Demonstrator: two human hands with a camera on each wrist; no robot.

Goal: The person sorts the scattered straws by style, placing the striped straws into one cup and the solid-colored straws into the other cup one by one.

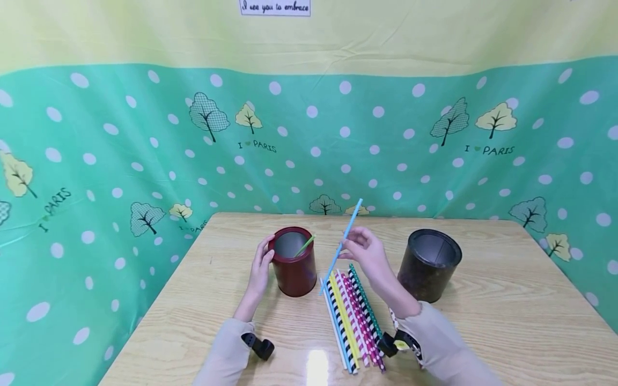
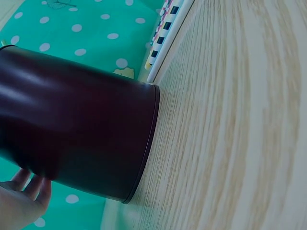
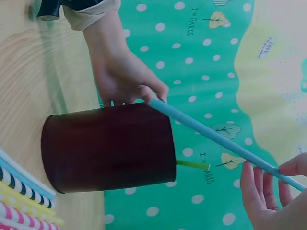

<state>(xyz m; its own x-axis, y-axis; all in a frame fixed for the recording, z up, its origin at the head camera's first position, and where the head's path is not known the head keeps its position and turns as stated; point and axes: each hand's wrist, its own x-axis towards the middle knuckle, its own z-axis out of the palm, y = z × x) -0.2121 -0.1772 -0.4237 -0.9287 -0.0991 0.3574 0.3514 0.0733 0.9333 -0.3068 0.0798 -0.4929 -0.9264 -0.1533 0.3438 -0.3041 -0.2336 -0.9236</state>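
A dark red can (image 1: 295, 274) stands upright on the table, with a green straw (image 1: 305, 245) leaning out over its rim. My left hand (image 1: 260, 266) holds the can's left side near the top, fingertips against its wall in the left wrist view. Between thumb and fingers, my right hand (image 1: 363, 251) pinches a light blue straw (image 3: 211, 135) near its middle. This straw slants in the air to the right of the can, its lower end over the tops of a row of paper straws (image 1: 344, 316). Those are striped, dotted and plain, in several colours.
A black can (image 1: 428, 268) stands open-topped at the right, beyond my right wrist. The wooden table (image 1: 521, 300) reaches back to a green and yellow dotted curtain (image 1: 309, 128). Part of the straw row is hidden by the right wrist's camera.
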